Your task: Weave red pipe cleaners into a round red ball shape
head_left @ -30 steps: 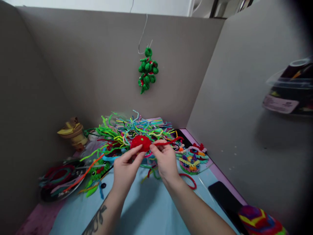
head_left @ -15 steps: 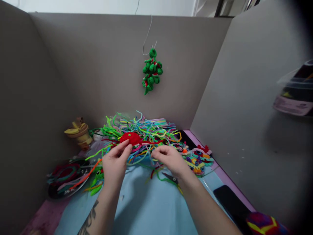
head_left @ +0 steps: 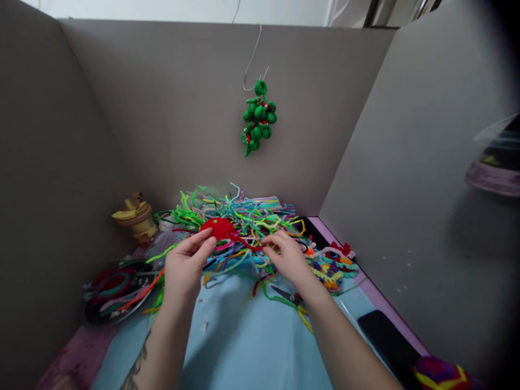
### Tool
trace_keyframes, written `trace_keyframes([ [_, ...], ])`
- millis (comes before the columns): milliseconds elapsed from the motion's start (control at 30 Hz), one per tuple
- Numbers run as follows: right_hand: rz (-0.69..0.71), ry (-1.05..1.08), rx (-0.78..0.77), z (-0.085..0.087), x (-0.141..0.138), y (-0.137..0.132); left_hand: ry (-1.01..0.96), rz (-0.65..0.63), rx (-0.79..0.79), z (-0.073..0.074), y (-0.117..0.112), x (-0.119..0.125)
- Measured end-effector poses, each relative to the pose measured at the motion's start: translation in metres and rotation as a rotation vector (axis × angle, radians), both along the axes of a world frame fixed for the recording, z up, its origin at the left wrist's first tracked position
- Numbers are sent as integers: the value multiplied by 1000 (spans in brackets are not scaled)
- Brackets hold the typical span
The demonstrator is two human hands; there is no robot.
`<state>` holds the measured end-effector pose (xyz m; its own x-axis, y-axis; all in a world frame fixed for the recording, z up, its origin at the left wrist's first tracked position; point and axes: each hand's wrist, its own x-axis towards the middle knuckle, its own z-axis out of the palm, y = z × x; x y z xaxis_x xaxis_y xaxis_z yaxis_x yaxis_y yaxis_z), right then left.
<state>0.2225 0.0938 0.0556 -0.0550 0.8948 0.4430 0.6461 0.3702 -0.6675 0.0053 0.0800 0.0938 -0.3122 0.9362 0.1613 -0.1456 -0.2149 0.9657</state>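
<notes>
A rounded red piece (head_left: pixel 219 228) is pinched at its edge by the left hand (head_left: pixel 184 264), while its trailing red strand (head_left: pixel 246 243) appears pinched near the end by the right hand (head_left: pixel 287 258). The round body looks already formed; the strand is left loose between the hands (scissors (head_left: pixel 286 295) are left untouched, just nearer than the right hand). Beyond both hands, fuzzy stems (head_left: pixel 260 216) are heaped.

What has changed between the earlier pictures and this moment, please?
The left hand has carried the red piece leftward, widening the gap to the right hand. The right hand's fingertips, close against the piece a second ago, now pinch the red strand farther out. The scissors now show near the right wrist. Unchanged: the left hand's hold on the piece, and the green hanging piece.
</notes>
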Motion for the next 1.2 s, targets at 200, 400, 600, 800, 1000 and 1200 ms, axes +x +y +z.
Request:
trace_keyframes([
  [200,-44,-113,68,-12,3,5,53,-6,24,5,-4,-3],
  [400,-207,234,257,4,6,-4,317,21,86,9,-9,-6],
  [600,1,899,-10,20,-11,-19,489,-57,112,4,-12,-2],
  [800,68,1023,-86,30,-16,-27,508,-79,180,2,-14,0],
  [1000,151,1150,-235,33,-19,-27,455,-139,215,-3,-13,0],
  [1200,310,1324,-600,33,-30,-29,441,-203,208,-7,-14,5],
])
